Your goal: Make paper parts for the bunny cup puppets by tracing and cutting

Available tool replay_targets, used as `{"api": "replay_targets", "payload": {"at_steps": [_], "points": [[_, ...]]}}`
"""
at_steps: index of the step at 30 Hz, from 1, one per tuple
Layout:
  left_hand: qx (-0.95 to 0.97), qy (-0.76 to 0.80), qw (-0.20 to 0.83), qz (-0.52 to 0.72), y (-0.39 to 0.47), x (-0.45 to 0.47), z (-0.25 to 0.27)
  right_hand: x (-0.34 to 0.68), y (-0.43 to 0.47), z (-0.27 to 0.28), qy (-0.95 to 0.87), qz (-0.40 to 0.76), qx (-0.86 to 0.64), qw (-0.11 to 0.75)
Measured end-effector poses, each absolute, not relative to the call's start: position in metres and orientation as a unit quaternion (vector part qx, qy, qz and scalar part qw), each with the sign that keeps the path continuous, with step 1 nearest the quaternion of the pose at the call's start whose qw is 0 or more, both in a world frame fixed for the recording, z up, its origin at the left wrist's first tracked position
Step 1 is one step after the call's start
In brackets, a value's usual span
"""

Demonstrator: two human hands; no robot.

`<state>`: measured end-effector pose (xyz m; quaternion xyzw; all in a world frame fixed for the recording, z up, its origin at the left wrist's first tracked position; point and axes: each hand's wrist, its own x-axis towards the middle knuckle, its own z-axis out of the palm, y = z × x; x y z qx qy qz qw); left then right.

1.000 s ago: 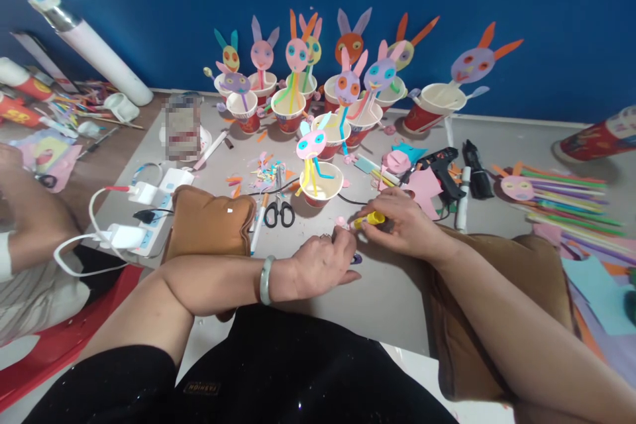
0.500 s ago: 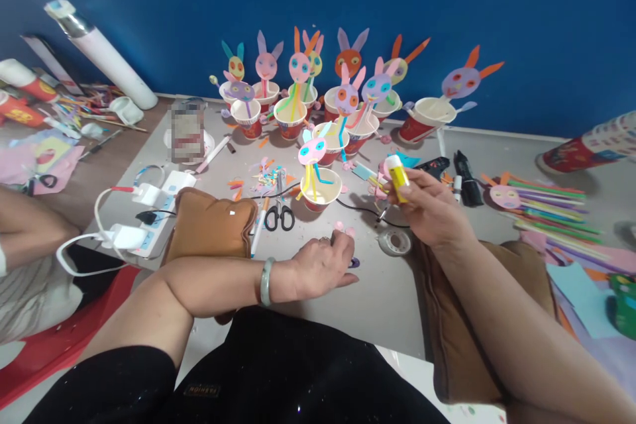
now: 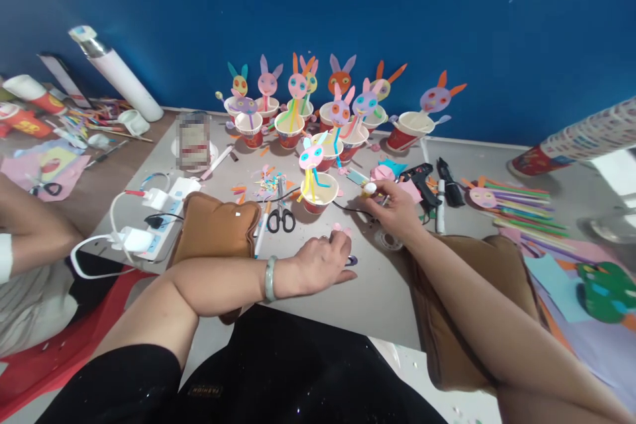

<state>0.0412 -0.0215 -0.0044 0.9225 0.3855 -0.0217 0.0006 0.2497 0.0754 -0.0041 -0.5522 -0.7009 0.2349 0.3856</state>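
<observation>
My right hand (image 3: 397,212) is closed around a glue stick (image 3: 368,189) with a white cap and yellow body, low over the table beyond a roll of clear tape (image 3: 389,240). My left hand (image 3: 318,262), with a bracelet at the wrist, rests on the table with its fingers curled down and the thumb stretched out. Whatever lies beneath its fingers is hidden. A small purple piece (image 3: 352,261) shows beside the fingers, and pink paper bits (image 3: 342,228) lie just beyond them. Ahead stands a paper cup (image 3: 319,202) with a pink-faced paper rabbit (image 3: 311,156).
Several cups with paper rabbits (image 3: 298,86) line the blue wall. Black-handled scissors (image 3: 281,220) and paper scraps lie left of centre. A power strip (image 3: 171,225) and brown cushions (image 3: 216,228) flank my arms. A glue gun (image 3: 424,184) lies right. Another person's arm (image 3: 40,225) is at far left.
My right hand has lowered the glue stick toward the table and moved left, and the stick now points away. My left hand has stayed in place. The camera view has shifted slightly.
</observation>
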Motion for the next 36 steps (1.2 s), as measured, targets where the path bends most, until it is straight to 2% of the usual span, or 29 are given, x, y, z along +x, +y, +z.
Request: {"api": "replay_targets", "payload": {"at_steps": [4,9,14,20,21,23,26,29,31,36], "points": [[0.92,0.391,0.004,-0.018,-0.021,0.04,-0.005,0.247,0.081,-0.011,-0.708,0.172,-0.595,0.34],[0.92,0.392,0.002,-0.007,-0.021,0.04,-0.007,0.247,0.084,-0.016,-0.7,0.148,-0.622,0.317],[0.92,0.391,-0.002,0.003,-0.021,0.038,-0.006,0.249,0.084,-0.02,-0.694,0.165,-0.607,0.351],[0.926,0.378,-0.004,0.004,-0.018,0.035,-0.007,0.253,0.07,-0.002,-0.7,-0.017,-0.575,0.424],[0.927,0.376,-0.003,0.004,-0.017,0.034,-0.007,0.253,0.066,0.002,-0.712,-0.019,-0.559,0.424],[0.927,0.375,0.003,0.006,-0.017,0.034,-0.006,0.251,0.059,0.01,-0.758,0.042,-0.515,0.398],[0.925,0.38,0.012,0.01,-0.017,0.033,-0.003,0.249,0.053,0.016,-0.834,0.138,-0.445,0.295],[0.924,0.382,0.01,-0.002,-0.018,0.032,0.003,0.251,0.053,0.017,-0.87,0.172,-0.411,0.213],[0.925,0.379,0.012,-0.014,-0.018,0.031,0.006,0.254,0.055,0.016,-0.874,0.193,-0.402,0.195],[0.926,0.376,0.024,-0.032,-0.017,0.03,0.012,0.262,0.056,0.018,-0.872,0.235,-0.374,0.212]]}}
